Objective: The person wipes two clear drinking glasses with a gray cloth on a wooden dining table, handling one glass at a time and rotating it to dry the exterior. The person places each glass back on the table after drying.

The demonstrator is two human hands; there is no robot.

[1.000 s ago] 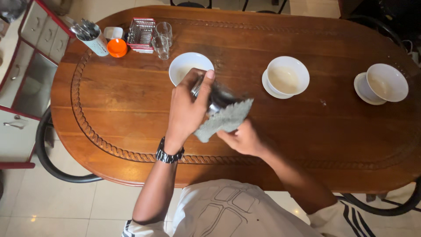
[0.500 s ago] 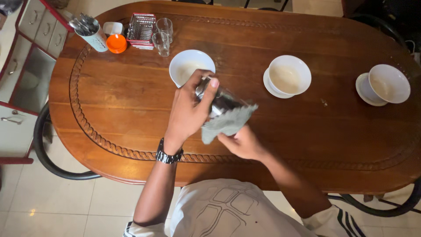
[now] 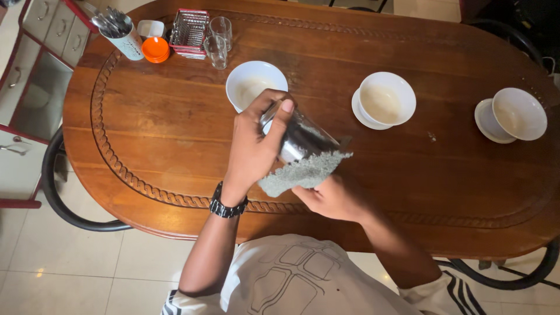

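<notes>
Left hand: wrapped around a clear drinking glass, fingers closed on its base end, wristwatch on the wrist
Glass: held tilted above the table, toward its near edge and just in front of the nearest white bowl, not resting on the wood
Right hand: closed on a grey cloth pressed against the lower side of the glass
Step in hand: judged to be wiping the glass
Doing it well: keep the left hand's grip firm near the base; turn the glass against the cloth so that the whole wall is covered; keep it clear of the bowl behind
Hidden: right fingertips lie under the cloth; the glass rim is covered; cleanliness of the glass cannot be told
Cut off: the chairs around the table show only in part
</notes>
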